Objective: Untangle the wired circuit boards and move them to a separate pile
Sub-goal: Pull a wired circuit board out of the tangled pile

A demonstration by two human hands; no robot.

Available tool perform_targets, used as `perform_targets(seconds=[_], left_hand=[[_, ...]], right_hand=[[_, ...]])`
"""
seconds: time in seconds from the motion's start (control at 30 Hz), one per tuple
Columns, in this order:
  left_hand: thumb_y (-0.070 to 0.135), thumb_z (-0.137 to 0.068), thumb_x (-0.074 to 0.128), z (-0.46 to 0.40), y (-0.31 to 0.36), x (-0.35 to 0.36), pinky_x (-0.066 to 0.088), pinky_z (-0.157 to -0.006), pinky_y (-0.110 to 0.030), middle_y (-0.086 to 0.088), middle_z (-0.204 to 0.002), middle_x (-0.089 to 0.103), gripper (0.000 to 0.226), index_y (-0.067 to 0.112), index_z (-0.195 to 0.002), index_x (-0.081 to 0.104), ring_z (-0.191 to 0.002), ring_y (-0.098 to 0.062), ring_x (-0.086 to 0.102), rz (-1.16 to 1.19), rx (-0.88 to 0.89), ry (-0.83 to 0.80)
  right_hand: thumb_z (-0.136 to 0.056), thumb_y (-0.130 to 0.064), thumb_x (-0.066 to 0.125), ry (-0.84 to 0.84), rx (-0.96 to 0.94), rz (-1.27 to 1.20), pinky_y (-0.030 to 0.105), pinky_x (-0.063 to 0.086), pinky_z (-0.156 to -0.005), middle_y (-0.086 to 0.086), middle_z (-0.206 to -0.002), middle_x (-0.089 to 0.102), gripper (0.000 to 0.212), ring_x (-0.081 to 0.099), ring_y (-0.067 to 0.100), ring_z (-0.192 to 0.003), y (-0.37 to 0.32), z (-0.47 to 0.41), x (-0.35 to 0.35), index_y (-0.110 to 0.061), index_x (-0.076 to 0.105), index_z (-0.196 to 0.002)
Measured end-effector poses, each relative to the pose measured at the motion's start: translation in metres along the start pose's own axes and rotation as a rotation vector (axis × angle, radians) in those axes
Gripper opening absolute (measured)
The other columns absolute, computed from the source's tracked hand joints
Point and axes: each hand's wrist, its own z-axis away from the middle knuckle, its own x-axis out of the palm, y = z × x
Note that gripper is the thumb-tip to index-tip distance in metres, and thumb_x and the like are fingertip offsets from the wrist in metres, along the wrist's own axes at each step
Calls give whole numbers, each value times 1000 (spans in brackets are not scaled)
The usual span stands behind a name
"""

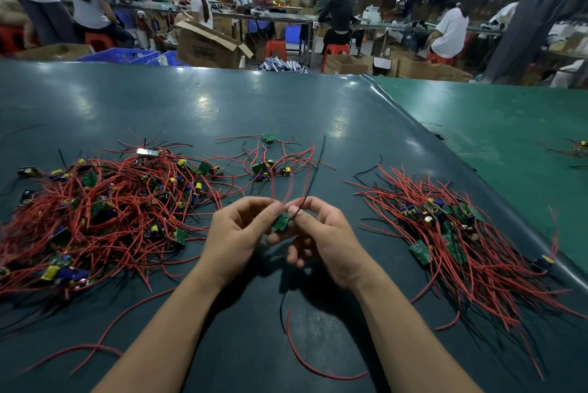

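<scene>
left hand (237, 235): pinches small green circuit board (281, 221) above the worktop (286, 112) | right hand (321, 233): pinches a black wire (313, 176) of this board | tangled pile (95, 214): at left | separate pile (461, 233): at right, well apart

The counter (286, 112) has a smooth, glossy dark-green rubbery mat reflecting lights. Red wires (471, 252) look plastic-coated and matt. Far cardboard box (206, 46): dull brown.
</scene>
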Motion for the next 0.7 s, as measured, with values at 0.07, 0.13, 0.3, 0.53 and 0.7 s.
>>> perform_targets(seconds=[0.07,0.13,0.3,0.53,0.7], left_hand=[[24,-81,71,-2,0,-1,52,-56,-20,7,-71,68,16,11,-88,66,-65,-13,63,11,20,49],[14,-86,69,-3,0,0,49,-55,-16,8,-69,67,9,11,-88,61,-63,-9,63,-4,35,64],[7,-88,68,-3,-1,-1,50,-58,-17,6,-68,65,9,7,-88,59,-59,-6,61,3,32,60],[3,-74,74,-6,0,-4,56,-72,-22,-7,-86,75,20,11,-84,59,-78,-15,71,200,18,118],[5,-66,80,-7,2,-4,50,-63,-21,0,-87,74,57,18,-114,53,-74,-10,67,431,-116,73]], right_hand=[[-100,-20,53,42,27,-9,21,42,-37,17,-82,73,7,58,19,-42,2,-2,2,-14,49,-98],[-99,-19,54,63,39,-21,21,42,-36,14,-82,73,5,60,19,-44,3,-3,2,-14,51,-97],[-98,-11,52,27,28,-2,22,45,-40,22,-92,73,11,64,21,-50,1,-1,-2,-14,61,-105],[-100,-10,52,-9,-10,37,23,48,-40,15,-102,74,10,66,21,-55,-2,3,1,-12,55,-109],[-98,-11,56,191,-104,-13,20,44,-38,9,-91,76,5,65,18,-48,-3,0,1,-11,60,-100]])
